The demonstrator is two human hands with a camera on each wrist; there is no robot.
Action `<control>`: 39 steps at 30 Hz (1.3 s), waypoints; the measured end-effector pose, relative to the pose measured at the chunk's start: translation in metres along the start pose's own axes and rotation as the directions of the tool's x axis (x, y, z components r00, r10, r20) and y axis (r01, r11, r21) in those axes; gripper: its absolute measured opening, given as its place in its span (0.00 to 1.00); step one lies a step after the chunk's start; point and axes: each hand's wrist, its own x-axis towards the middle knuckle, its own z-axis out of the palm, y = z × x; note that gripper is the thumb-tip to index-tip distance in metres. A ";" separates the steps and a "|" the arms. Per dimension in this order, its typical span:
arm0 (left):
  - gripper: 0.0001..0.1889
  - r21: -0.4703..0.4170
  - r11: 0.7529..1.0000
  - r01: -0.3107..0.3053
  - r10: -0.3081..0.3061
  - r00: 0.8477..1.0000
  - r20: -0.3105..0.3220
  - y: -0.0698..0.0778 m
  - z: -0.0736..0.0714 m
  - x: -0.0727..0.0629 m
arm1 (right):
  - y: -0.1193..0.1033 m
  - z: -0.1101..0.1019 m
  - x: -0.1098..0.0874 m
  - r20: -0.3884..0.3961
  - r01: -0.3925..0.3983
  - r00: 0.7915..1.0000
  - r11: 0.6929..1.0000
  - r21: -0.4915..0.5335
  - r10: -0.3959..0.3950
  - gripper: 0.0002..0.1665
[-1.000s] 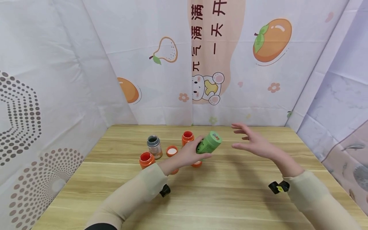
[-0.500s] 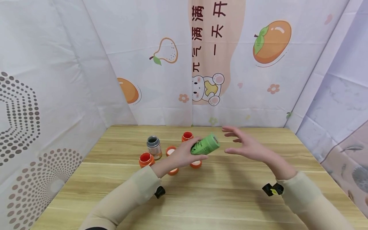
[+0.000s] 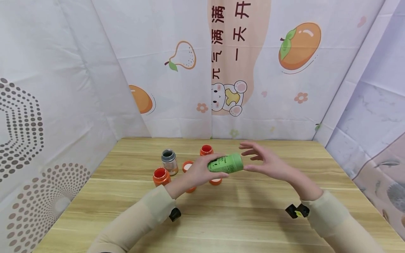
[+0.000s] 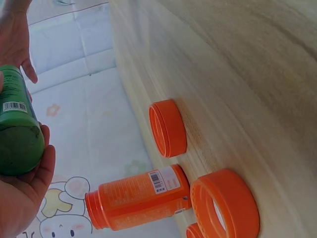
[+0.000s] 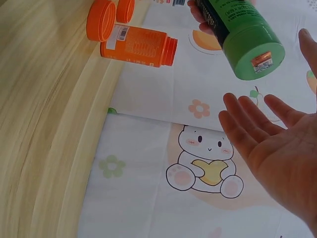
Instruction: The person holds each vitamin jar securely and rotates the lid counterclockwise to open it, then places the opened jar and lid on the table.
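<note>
My left hand (image 3: 197,173) grips a green bottle (image 3: 225,163) from the left side and holds it up above the table, tipped nearly on its side. The bottle's green capped end, with a small orange and white sticker on it in the right wrist view, points toward my right hand (image 3: 269,164). That hand is spread, its fingers and thumb around the level of the capped end; in the right wrist view a gap shows between the fingertips and the green bottle (image 5: 242,39). In the left wrist view the bottle's rounded other end rests by the left palm.
Left of the hands stand two uncapped orange bottles (image 3: 161,175) and an uncapped grey bottle (image 3: 169,163). Orange caps (image 3: 216,182) lie between and in front of them on the wooden table (image 3: 240,225). A printed cloth (image 3: 177,119) hangs behind the table.
The green bottle has tilted over from steeply slanted to nearly level, its capped end turning to the right. My right hand has moved left, closer to that end.
</note>
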 end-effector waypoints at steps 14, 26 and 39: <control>0.34 -0.058 0.995 -0.075 0.070 0.994 -0.079 -0.001 0.006 -0.005 | -0.005 0.010 -0.001 -0.013 -0.033 0.999 0.999 0.040 0.033 0.34; 0.34 0.010 0.973 -0.229 0.227 0.962 -0.149 -0.005 0.012 -0.009 | -0.007 0.019 -0.003 -0.036 0.026 0.999 0.999 -0.045 -0.027 0.32; 0.35 0.155 0.930 -0.333 0.358 0.918 -0.174 -0.010 0.013 -0.015 | -0.001 0.028 -0.005 -0.047 0.215 0.975 0.974 -0.077 -0.219 0.30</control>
